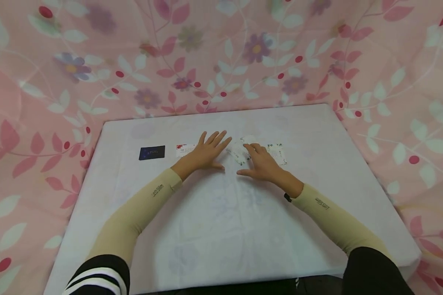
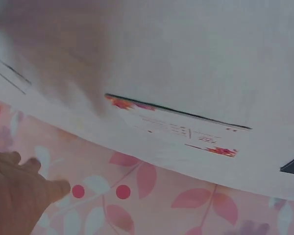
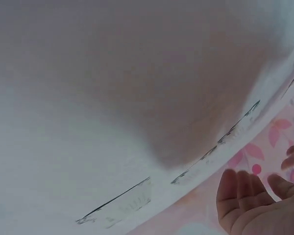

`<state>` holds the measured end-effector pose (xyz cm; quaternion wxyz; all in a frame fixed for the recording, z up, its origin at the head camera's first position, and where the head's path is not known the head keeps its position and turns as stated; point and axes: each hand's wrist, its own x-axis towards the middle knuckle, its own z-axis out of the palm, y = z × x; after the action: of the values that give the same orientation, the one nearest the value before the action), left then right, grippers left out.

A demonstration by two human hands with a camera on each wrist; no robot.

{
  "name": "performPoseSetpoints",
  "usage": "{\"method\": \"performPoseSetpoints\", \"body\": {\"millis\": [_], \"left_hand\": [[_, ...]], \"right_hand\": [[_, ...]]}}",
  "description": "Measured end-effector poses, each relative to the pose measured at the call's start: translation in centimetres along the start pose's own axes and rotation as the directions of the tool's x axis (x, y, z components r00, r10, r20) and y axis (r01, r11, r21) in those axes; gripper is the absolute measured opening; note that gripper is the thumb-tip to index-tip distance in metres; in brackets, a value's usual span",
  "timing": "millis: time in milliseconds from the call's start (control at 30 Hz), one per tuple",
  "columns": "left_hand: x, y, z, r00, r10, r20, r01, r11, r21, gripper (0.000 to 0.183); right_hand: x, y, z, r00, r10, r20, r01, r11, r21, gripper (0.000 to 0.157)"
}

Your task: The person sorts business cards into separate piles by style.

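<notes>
My left hand [image 1: 208, 153] is held over the white table with fingers spread, just right of a white card with red flowers [image 1: 184, 150] that it partly hides. Its fingertips point toward a slanted white card with a dark leafy border [image 1: 237, 155]. My right hand [image 1: 263, 164] hovers above that slanted card and hides part of it, its fingers loosely bent and its palm bare in the right wrist view. Beside the right hand lies another leafy-bordered white card [image 1: 278, 154]. Both hands hold nothing.
A dark blue card [image 1: 152, 153] lies at the left of the row. White cloth covers the table [image 1: 221, 229], and a pink floral curtain [image 1: 221, 61] hangs along its far edge and sides.
</notes>
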<state>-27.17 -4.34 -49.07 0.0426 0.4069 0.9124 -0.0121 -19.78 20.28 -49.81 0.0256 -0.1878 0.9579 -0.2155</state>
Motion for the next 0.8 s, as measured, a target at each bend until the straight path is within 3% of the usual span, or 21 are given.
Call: {"method": "performPoseSetpoints", "body": {"millis": [267, 533, 667, 800], "left_hand": [[4.2, -0.4, -0.1, 0.993, 0.011, 0.118, 0.013, 0.979, -0.202, 0.087], [6.6, 0.1, 0.4, 0.975, 0.054, 0.217, 0.021, 0.943, -0.332, 0.074], [7.2, 0.7, 0.3, 0.969, 0.066, 0.239, 0.010, 0.953, -0.302, 0.070], [7.5, 1.1, 0.5, 0.972, 0.045, 0.232, 0.013, 0.970, -0.241, 0.064]], "right_hand": [[2.8, -0.5, 0.4, 0.990, 0.127, 0.060, -0.130, 0.990, 0.056, 0.086], [3.7, -0.1, 1.3, 0.970, 0.221, 0.099, -0.222, 0.975, 0.004, 0.084], [3.8, 0.3, 1.1, 0.959, 0.255, 0.127, -0.258, 0.966, 0.012, 0.079], [4.0, 1.2, 0.6, 0.961, 0.227, 0.160, -0.236, 0.971, 0.040, 0.066]]}}
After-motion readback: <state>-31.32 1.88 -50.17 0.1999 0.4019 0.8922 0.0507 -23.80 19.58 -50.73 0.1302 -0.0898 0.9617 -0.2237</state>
